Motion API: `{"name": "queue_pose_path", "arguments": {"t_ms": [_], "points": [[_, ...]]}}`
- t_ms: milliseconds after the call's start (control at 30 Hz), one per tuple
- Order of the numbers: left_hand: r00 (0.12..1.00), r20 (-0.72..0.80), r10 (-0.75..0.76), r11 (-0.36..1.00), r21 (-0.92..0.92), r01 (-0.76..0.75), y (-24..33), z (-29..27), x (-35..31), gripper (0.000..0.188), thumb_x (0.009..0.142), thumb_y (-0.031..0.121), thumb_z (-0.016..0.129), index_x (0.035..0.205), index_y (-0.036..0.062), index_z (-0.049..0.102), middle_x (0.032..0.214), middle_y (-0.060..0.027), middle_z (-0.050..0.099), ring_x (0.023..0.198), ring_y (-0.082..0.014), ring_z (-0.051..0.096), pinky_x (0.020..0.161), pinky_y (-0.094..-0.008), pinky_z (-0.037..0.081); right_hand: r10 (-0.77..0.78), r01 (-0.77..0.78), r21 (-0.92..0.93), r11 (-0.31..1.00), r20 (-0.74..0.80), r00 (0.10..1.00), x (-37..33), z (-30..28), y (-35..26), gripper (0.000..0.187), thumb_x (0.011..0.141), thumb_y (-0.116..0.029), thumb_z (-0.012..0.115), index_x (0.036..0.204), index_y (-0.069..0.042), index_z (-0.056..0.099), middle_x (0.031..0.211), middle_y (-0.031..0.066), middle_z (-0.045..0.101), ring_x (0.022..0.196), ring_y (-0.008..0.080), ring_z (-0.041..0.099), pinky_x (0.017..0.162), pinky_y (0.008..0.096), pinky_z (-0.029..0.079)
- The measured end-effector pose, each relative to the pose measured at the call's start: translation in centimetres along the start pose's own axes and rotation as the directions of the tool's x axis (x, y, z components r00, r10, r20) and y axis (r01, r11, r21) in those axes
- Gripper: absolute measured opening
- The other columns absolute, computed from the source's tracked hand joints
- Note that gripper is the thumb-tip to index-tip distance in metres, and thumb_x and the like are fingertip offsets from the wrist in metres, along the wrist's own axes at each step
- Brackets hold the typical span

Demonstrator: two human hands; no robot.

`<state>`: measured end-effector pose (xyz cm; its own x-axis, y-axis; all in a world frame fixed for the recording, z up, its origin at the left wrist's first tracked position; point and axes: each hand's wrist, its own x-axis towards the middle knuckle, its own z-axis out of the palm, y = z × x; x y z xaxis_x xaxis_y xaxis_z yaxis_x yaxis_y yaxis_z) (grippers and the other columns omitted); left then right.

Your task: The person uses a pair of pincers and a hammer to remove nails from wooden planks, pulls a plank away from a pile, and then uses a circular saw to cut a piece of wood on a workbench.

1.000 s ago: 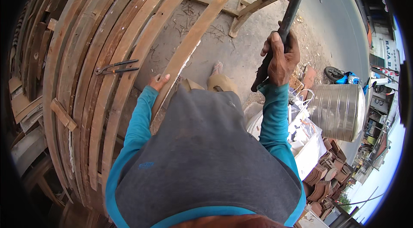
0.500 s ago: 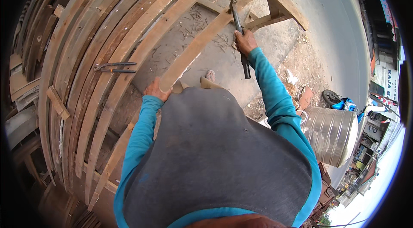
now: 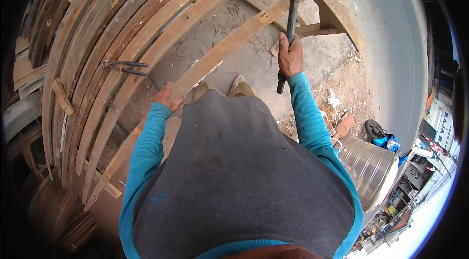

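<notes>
Brown, the plank [image 3: 234,46] is laid across the edge of the trestle [image 3: 339,15], clasped by the fingers of the left hand [image 3: 168,97], while the hammer [image 3: 291,20], clamped in those of the right hand [image 3: 291,57], is probably best swung squarely with the plank steadied.

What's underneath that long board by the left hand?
Near its far end, the board crosses over a wooden trestle. Ground shows on either side, with thin debris scattered about. Whatever lies directly beneath the board is covered.
</notes>
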<state>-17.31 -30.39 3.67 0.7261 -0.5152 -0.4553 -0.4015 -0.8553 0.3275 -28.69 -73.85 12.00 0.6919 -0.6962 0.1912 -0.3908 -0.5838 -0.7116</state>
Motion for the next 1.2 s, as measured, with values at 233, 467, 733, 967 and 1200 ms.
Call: {"name": "queue_pose_path", "arguments": {"t_ms": [233, 467, 733, 967, 1200], "points": [[0.995, 0.028, -0.100, 0.991, 0.086, 0.098, 0.3, -0.3, -0.6, 0.061, 0.075, 0.048, 0.077, 0.115, 0.0115, 0.051, 0.111, -0.0184, 0.066, 0.102, -0.0398, 0.065, 0.085, -0.0518, 0.052, 0.215, -0.270, 0.526, 0.807, 0.164, 0.963, 2.6, -7.7, -10.0, 0.035, 0.098, -0.038, 0.062, 0.091, -0.006, 0.054, 0.062, -0.0008, 0.049, 0.046, 0.0084, 0.045, 0.042, 0.0226, 0.036], [0.997, 0.048, -0.053, 0.998, 0.037, 0.051, 1.4, -1.2, -0.5, 0.061, 0.074, 0.049, 0.077, 0.116, 0.0125, 0.051, 0.113, -0.0197, 0.066, 0.102, -0.0409, 0.065, 0.084, -0.0522, 0.052, -0.370, 0.674, 0.554, 0.489, -0.567, 0.735, 9.5, -13.6, -12.5, 0.040, 0.099, -0.043, 0.057, 0.097, -0.004, 0.050, 0.072, 0.0045, 0.050, 0.059, 0.0169, 0.053, 0.054, 0.0297, 0.047], [0.998, -0.063, 0.031, 0.983, 0.182, -0.019, 0.8, -0.2, 0.2, 0.071, 0.075, 0.049, 0.076, 0.126, 0.0102, 0.048, 0.111, -0.0201, 0.067, 0.102, -0.0426, 0.064, 0.086, -0.0513, 0.051, 0.471, -0.639, 0.297, 0.710, 0.474, 0.744, -1.6, -3.1, 0.4, 0.035, 0.096, -0.034, 0.059, 0.092, 0.000, 0.053, 0.060, 0.0026, 0.050, 0.047, 0.0106, 0.049, 0.042, 0.0274, 0.040], [0.998, -0.004, -0.064, 0.996, 0.055, 0.064, -0.7, 1.2, -1.5, 0.068, 0.071, 0.045, 0.078, 0.123, 0.0111, 0.049, 0.110, -0.0185, 0.067, 0.101, -0.0420, 0.065, 0.087, -0.0503, 0.052, -0.290, 0.534, 0.590, 0.605, -0.462, 0.838, 6.7, -14.3, -12.4, 0.029, 0.099, -0.027, 0.061, 0.091, -0.003, 0.048, 0.063, 0.0049, 0.049, 0.047, 0.0113, 0.049, 0.044, 0.0242, 0.046], [0.999, -0.015, -0.047, 0.999, 0.012, 0.048, 1.3, -0.9, -0.6, 0.069, 0.073, 0.044, 0.079, 0.125, 0.0100, 0.049, 0.112, -0.0207, 0.066, 0.103, -0.0416, 0.064, 0.086, -0.0492, 0.052, 0.148, -0.096, -0.165, 0.982, 0.342, 0.928, -1.6, -2.4, 2.5, 0.034, 0.095, -0.031, 0.057, 0.093, 0.002, 0.052, 0.078, 0.0267, 0.062, 0.078, 0.0413, 0.065, 0.073, 0.0477, 0.050]]}}
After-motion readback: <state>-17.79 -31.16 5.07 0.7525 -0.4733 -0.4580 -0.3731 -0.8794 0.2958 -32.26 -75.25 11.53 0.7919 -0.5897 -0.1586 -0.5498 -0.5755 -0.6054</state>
